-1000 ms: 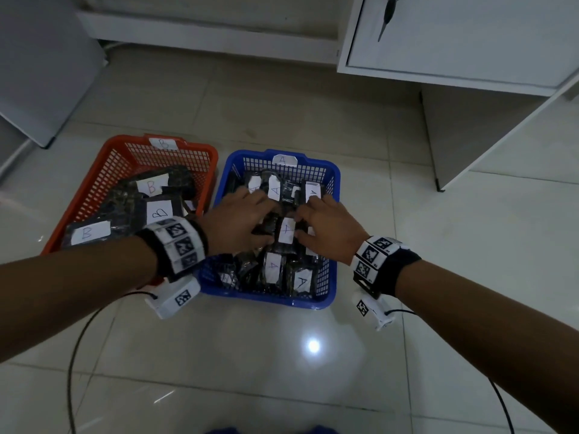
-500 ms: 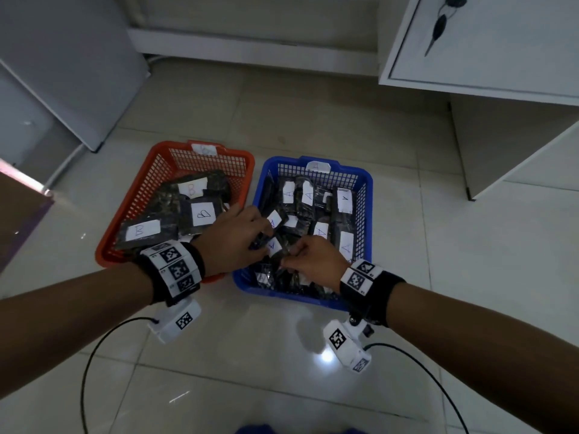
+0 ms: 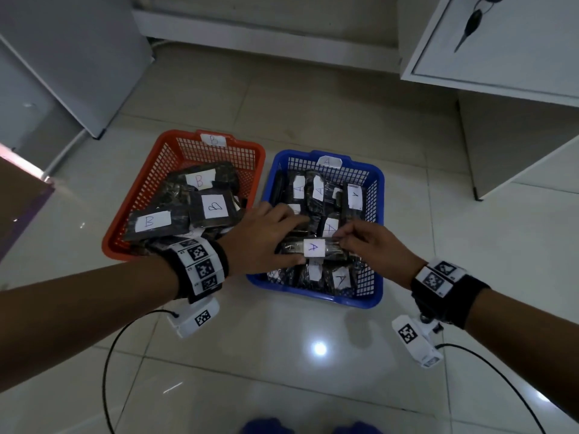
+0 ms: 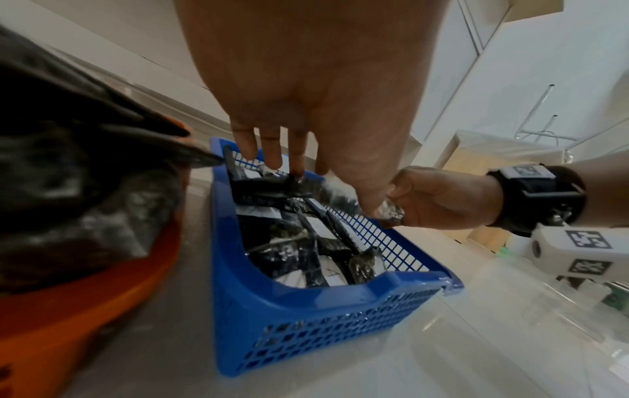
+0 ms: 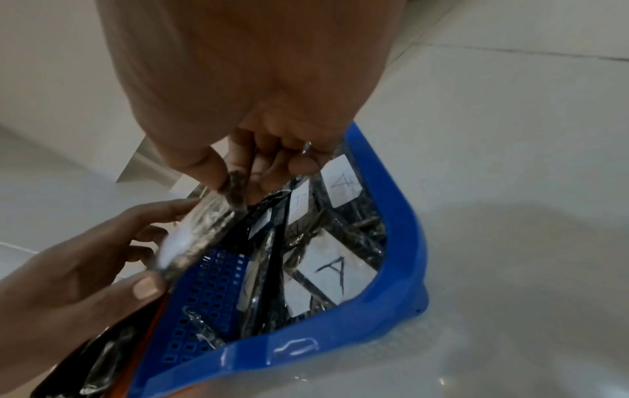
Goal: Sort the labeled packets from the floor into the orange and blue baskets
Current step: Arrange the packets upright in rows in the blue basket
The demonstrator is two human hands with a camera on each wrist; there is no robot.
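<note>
An orange basket (image 3: 131, 214) tagged B holds dark packets with B labels. Beside it on the right, a blue basket (image 3: 379, 239) tagged A is full of dark packets with A labels. Just above the blue basket's heap, a dark packet labelled A (image 3: 314, 247) is held level between both hands. My left hand (image 3: 269, 236) grips its left end with the thumb on the near edge. My right hand (image 3: 347, 241) pinches its right end. In the right wrist view my right hand (image 5: 258, 172) pinches the packet (image 5: 201, 231) over the blue basket (image 5: 401, 242).
The baskets stand side by side on a glossy tiled floor (image 3: 313, 386). A white cabinet (image 3: 501, 57) with a hanging key stands at the back right, a grey panel (image 3: 62, 57) at the back left. Wrist camera cables (image 3: 106, 371) trail on the floor.
Both hands were pressed into the blue basket's heap; now they hold one A packet between them just above it. The view has pulled back from the baskets.
</note>
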